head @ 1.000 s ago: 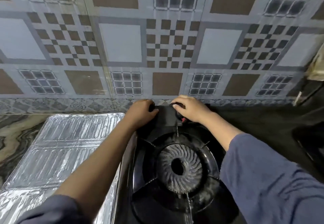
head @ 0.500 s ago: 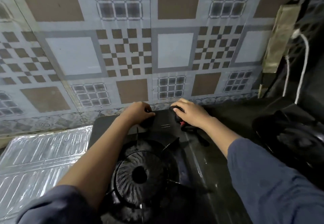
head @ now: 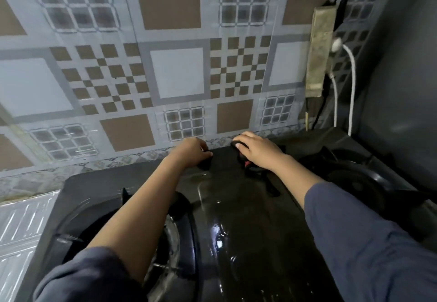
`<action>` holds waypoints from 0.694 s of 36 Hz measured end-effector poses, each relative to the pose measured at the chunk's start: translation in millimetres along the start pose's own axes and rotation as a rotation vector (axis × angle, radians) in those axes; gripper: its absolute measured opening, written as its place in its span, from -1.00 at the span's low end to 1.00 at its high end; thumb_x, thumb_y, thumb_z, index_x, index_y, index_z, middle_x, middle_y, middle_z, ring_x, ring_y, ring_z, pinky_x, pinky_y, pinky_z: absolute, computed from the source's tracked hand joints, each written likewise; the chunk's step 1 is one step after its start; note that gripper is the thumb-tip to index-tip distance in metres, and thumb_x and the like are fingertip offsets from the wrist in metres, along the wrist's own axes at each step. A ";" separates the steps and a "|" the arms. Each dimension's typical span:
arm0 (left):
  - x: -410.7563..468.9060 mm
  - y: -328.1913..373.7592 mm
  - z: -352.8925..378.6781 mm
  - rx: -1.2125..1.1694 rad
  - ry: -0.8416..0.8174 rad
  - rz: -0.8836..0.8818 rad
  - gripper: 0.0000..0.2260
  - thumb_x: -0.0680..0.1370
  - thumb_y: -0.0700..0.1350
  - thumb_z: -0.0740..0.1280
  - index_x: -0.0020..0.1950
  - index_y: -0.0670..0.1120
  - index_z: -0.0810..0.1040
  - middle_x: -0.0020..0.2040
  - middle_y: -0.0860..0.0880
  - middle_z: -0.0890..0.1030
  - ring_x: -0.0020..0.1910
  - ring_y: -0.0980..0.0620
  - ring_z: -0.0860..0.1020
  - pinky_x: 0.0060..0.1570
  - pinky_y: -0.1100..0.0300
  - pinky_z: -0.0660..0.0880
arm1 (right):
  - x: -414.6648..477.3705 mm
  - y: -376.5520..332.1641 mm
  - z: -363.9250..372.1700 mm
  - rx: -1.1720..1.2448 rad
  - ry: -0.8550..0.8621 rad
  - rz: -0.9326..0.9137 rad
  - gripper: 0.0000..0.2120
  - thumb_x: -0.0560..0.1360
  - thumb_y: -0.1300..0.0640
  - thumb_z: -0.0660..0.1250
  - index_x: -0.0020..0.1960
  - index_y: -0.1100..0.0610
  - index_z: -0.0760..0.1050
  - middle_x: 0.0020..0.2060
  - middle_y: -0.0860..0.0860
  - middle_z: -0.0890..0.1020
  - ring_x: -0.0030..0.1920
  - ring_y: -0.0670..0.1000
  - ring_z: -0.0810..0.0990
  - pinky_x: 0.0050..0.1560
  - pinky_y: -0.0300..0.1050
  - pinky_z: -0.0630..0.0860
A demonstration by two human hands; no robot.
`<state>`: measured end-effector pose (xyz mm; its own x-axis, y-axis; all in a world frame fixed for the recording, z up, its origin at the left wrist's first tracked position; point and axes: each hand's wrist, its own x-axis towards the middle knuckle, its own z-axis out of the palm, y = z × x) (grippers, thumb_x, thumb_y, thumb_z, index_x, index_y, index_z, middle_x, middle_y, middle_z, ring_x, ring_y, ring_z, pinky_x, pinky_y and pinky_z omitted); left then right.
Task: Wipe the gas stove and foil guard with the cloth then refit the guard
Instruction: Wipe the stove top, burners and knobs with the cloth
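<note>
While two blue-grey sleeves (head: 369, 242) fill the near edge, bare forearms stretch out over the glossy black gas stove (head: 236, 219), its top shining wet. Under the left forearm sits the round left burner (head: 172, 235), half hidden. Off to the left, just beside the stove, the ribbed silver foil guard (head: 21, 230) lies flat, apart from both hands. Up at the far edge, the left hand (head: 191, 151) curls its fingers down over the stove's back rim and grips it. The right hand (head: 260, 151), close beside it, is cupped round a dark lump (head: 243, 157) with a red fleck showing; cloth or not, I cannot tell. A second burner (head: 354, 178) sits in shadow to the right. Behind stands the brown-and-grey patterned tile wall (head: 177, 72), with a grimy beige power strip (head: 319, 51) and white cables (head: 352, 89) hanging at the right.
</note>
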<state>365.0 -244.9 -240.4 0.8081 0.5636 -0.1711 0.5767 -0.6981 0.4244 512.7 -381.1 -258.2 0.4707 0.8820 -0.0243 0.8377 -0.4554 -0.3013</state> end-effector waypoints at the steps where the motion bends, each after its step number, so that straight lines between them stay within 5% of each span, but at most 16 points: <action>1: 3.0 5.3 2.7 -0.006 0.001 0.007 -0.73 0.53 0.01 0.30 0.13 -0.11 0.56 0.13 -0.13 0.59 0.08 -0.08 0.53 0.07 0.08 0.47 | -0.7 5.9 -2.8 -0.007 -0.004 0.004 -0.67 0.61 -0.05 0.01 0.33 -0.06 0.32 0.33 -0.07 0.35 0.26 0.08 0.41 0.11 0.03 0.44; 10: 19.5 45.8 18.2 -0.031 -0.011 0.007 -0.73 0.53 -0.02 0.30 0.18 -0.12 0.52 0.16 -0.13 0.56 0.12 -0.06 0.52 0.06 0.13 0.47 | -7.4 61.3 -32.5 -0.013 -0.140 -0.046 -0.64 0.60 -0.07 0.04 0.39 -0.09 0.26 0.37 -0.10 0.31 0.34 0.02 0.34 0.24 0.04 0.39; 17: 26.2 59.9 25.7 -0.059 -0.003 0.013 -0.76 0.55 -0.04 0.28 0.15 -0.12 0.53 0.15 -0.13 0.57 0.10 -0.06 0.52 -0.01 0.16 0.44 | -11.4 70.6 -52.7 -0.073 -0.261 -0.008 -0.43 0.56 -0.12 0.14 0.50 -0.10 0.01 0.51 -0.08 0.04 0.50 0.02 0.01 0.45 0.05 0.10; 25: 29.3 60.5 31.4 -0.099 0.039 -0.009 -0.75 0.55 -0.04 0.28 0.17 -0.10 0.53 0.16 -0.13 0.57 0.12 -0.07 0.52 0.01 0.14 0.45 | -4.8 76.6 -61.0 0.034 -0.239 -0.006 -0.47 0.51 0.04 0.31 0.43 -0.09 0.23 0.45 -0.03 0.28 0.42 0.06 0.27 0.38 0.02 0.25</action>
<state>427.4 -284.4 -247.7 0.7964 0.5880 -0.1413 0.5679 -0.6469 0.5088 591.4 -427.6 -223.0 0.3831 0.8902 -0.2465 0.8288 -0.4491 -0.3338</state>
